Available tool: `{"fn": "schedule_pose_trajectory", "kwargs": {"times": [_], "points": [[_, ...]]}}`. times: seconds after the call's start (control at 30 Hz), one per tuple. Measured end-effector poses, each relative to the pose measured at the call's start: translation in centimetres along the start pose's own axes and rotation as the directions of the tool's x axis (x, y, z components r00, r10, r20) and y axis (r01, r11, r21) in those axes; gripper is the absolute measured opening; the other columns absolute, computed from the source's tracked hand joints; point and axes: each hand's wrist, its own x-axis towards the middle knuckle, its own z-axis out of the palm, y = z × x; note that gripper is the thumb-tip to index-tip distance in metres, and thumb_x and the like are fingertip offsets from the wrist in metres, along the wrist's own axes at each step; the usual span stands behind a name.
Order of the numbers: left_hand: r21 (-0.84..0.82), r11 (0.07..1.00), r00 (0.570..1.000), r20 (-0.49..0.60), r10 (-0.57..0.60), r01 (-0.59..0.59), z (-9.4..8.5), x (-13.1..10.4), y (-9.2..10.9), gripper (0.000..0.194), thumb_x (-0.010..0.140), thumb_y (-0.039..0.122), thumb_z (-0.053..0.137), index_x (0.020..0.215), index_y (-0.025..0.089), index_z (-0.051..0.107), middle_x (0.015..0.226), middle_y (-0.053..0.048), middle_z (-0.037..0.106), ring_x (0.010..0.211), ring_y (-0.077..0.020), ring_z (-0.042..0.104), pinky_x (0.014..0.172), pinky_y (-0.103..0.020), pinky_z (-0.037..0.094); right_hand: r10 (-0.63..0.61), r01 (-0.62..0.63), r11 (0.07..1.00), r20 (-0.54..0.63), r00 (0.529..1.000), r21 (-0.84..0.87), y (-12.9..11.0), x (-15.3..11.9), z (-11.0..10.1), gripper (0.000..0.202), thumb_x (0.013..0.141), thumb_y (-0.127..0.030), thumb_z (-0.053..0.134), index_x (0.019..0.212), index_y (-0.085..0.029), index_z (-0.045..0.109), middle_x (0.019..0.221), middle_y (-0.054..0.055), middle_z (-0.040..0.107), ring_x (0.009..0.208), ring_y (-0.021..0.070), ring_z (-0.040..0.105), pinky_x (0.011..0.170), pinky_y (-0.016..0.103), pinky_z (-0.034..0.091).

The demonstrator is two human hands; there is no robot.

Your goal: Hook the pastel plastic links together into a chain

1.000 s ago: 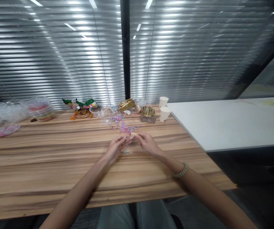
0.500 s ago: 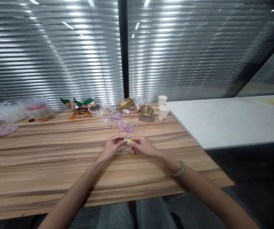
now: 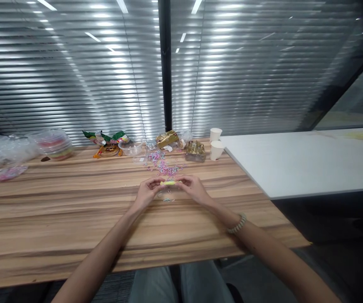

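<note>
A slim yellow stick-like piece [image 3: 168, 183] lies level between my two hands, just above the wooden table. My left hand [image 3: 147, 192] pinches its left end, and my right hand [image 3: 194, 189] pinches its right end. The piece is too small to tell its exact kind. Just below it, a few small loose rings [image 3: 168, 199] rest on the tabletop. Beyond my fingers spreads a scatter of tiny pink, purple and blue pieces [image 3: 168, 169], perhaps beads or rings. A beaded bracelet [image 3: 238, 224] circles my right wrist.
At the back stand two paper cups [image 3: 216, 150], gold wrappers [image 3: 195, 150], a clear plastic bowl [image 3: 131, 147] and green snack packets [image 3: 107, 138]. Stacked plastic tubs [image 3: 53, 145] and clear bags [image 3: 4, 151] sit at the left. A white table [image 3: 301, 164] adjoins on the right.
The yellow piece has turned from slanted to level, and more of it shows. My hands have moved slightly apart to its two ends.
</note>
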Motion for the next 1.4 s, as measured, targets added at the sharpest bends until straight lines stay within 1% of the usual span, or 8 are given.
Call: {"fn": "schedule_pose_trajectory", "kwargs": {"times": [0.3,0.43,0.57,0.67,0.77,0.97,1.13,1.4], "points": [[0.023,1.0,1.0,-0.015,0.01,-0.009,-0.6,0.1,-0.1,0.034,0.049,0.025,0.075,0.08,0.014,0.067,0.07,-0.003,0.067,0.064,-0.0148,0.059,0.057,-0.023,0.045,-0.189,0.184,0.974,-0.024,0.982,-0.129,-1.4,-0.6,0.2,0.016,0.075,-0.032,0.061,0.077,-0.017,0.067,0.075,0.004,0.065,0.067,0.0135,0.057,0.06,0.023,0.042],[0.083,0.996,0.998,0.062,0.014,-0.019,-0.3,-0.2,0.2,0.036,0.049,0.024,0.075,0.082,0.014,0.067,0.076,-0.004,0.067,0.065,-0.0157,0.06,0.056,-0.023,0.046,-0.224,0.221,0.965,-0.007,0.975,-0.141,-1.6,-0.9,0.8,0.016,0.075,-0.031,0.061,0.08,-0.017,0.067,0.077,0.004,0.065,0.069,0.0139,0.058,0.063,0.024,0.043],[0.023,0.995,0.994,0.062,0.094,-0.096,-0.1,-0.4,0.6,0.038,0.056,0.029,0.072,0.09,0.015,0.066,0.09,-0.007,0.067,0.077,-0.0177,0.061,0.067,-0.026,0.048,-0.224,0.211,0.965,-0.073,0.972,-0.153,-1.4,-0.7,0.8,0.017,0.075,-0.029,0.061,0.087,-0.017,0.065,0.086,0.005,0.065,0.072,0.0141,0.057,0.063,0.024,0.044],[-0.023,0.996,0.996,0.028,0.083,-0.083,-0.2,-0.4,0.6,0.034,0.062,0.032,0.069,0.091,0.014,0.065,0.082,-0.006,0.068,0.07,-0.0158,0.061,0.067,-0.026,0.048,-0.22,0.197,0.961,-0.107,0.969,-0.192,-1.3,-0.5,0.4,0.017,0.076,-0.027,0.06,0.089,-0.017,0.065,0.088,0.005,0.065,0.072,0.0142,0.057,0.063,0.025,0.044],[-0.014,0.998,0.998,0.004,0.062,-0.062,-0.2,-0.4,0.6,0.032,0.061,0.034,0.069,0.086,0.013,0.067,0.076,-0.006,0.068,0.066,-0.0159,0.061,0.065,-0.026,0.048,-0.227,0.2,0.957,-0.111,0.968,-0.208,-1.3,-0.5,0.2,0.017,0.075,-0.027,0.061,0.088,-0.018,0.065,0.09,0.005,0.064,0.075,0.0149,0.057,0.065,0.026,0.045],[0.008,0.994,0.989,-0.097,0.107,-0.107,-0.5,-0.2,0.5,0.034,0.059,0.035,0.071,0.084,0.013,0.067,0.09,-0.009,0.068,0.081,-0.0202,0.062,0.074,-0.03,0.049,-0.142,0.13,0.987,-0.147,0.979,-0.092,-1.1,-0.4,0.5,0.024,0.074,-0.029,0.061,0.094,-0.016,0.064,0.089,0.007,0.064,0.072,0.0147,0.059,0.062,0.025,0.047],[0.014,0.993,0.993,-0.024,0.114,-0.114,-0.6,-0.2,0.3,0.036,0.06,0.034,0.071,0.089,0.014,0.067,0.093,-0.01,0.068,0.083,-0.0209,0.062,0.077,-0.031,0.048,-0.112,0.107,0.993,-0.118,0.987,-0.052,-1.0,-0.4,0.3,0.021,0.077,-0.025,0.057,0.095,-0.017,0.064,0.088,0.006,0.065,0.077,0.0156,0.059,0.068,0.026,0.048],[0.049,0.99,0.99,0.063,0.126,-0.129,0.0,-0.5,0.5,0.033,0.065,0.034,0.067,0.093,0.016,0.067,0.092,-0.008,0.068,0.082,-0.02,0.062,0.074,-0.029,0.048,-0.047,0.05,0.997,-0.047,0.998,0.061,-1.7,-0.6,0.6,0.028,0.077,-0.034,0.056,0.097,-0.016,0.063,0.096,0.007,0.064,0.084,0.0176,0.059,0.072,0.028,0.048]]}}
